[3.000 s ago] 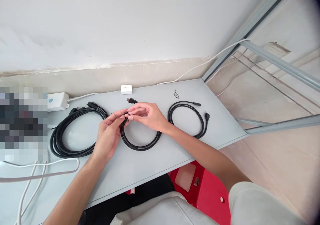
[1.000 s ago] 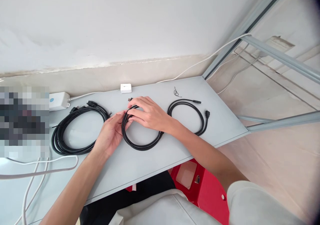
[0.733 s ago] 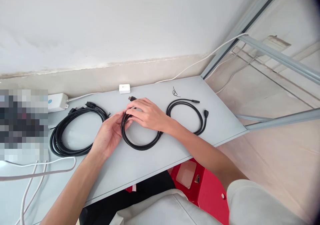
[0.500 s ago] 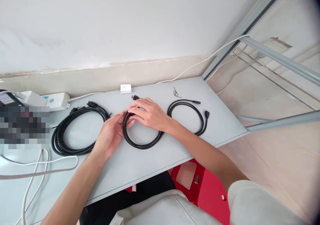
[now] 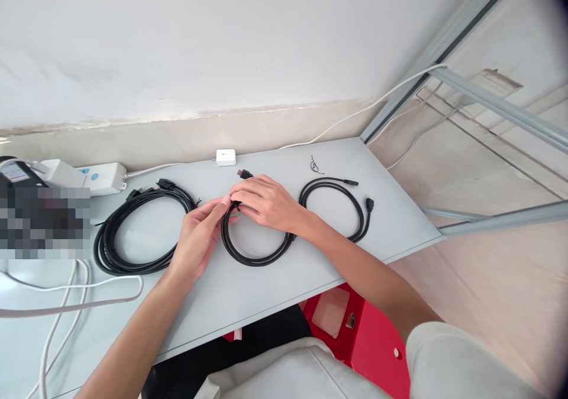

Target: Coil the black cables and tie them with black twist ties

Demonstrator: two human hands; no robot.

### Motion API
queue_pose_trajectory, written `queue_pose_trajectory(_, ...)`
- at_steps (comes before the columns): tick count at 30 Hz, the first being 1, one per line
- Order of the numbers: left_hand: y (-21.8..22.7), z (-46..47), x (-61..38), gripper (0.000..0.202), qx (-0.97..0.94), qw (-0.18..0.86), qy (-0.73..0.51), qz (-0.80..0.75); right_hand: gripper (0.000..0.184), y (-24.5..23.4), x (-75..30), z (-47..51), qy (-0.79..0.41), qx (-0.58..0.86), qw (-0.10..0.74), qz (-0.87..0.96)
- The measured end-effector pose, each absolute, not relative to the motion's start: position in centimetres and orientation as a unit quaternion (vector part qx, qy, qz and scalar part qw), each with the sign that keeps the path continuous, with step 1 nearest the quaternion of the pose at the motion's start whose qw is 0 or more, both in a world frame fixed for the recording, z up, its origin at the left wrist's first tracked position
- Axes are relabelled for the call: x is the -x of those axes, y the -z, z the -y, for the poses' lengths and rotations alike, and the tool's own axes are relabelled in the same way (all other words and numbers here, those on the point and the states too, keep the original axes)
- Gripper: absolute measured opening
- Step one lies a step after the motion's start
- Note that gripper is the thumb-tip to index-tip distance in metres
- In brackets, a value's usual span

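A small white box [image 5: 226, 157] (near the wall [image 5: 222, 44]) sits on the grey table [image 5: 399, 221].

A: Where could we pass a hand?
B: Below the middle coil [image 5: 255, 262], the tabletop [image 5: 239, 292] gives us an open wedge between our forearms.
A: And leftward?
B: Tight: our left hand [image 5: 199, 233] overlaps the left coil [image 5: 107, 244] in view, filling that gap.
A: Toward the right coil [image 5: 362, 227]?
B: Our right forearm [image 5: 355, 261] crosses the near side; past the coil we have bare surface up to the metal frame [image 5: 501, 224].
A: Behind our right hand [image 5: 266, 205]?
B: A lane, obstructed by the black plug [image 5: 245, 174] and white box [image 5: 226, 158].
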State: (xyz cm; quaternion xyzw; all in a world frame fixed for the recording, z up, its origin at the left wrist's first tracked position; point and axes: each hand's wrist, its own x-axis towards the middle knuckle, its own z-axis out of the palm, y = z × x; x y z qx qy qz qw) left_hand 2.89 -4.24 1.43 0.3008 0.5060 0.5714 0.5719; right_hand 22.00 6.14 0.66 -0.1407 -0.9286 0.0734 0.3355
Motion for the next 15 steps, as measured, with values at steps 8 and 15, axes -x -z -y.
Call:
queue_pose_trajectory(8,-0.93,4.10,-2.33,0.034,-0.308,0.542,-0.596,-0.506,0.017,-1.02,-21.84,-5.82,-0.105,0.153,0.366,0.912)
queue_pose_trajectory(15,-1.27,4.31,-2.59,0.044,-0.324,0.510,-0.589,-0.537,0.019,-0.83,-21.78,-5.90,-0.103,0.168,0.370,0.908)
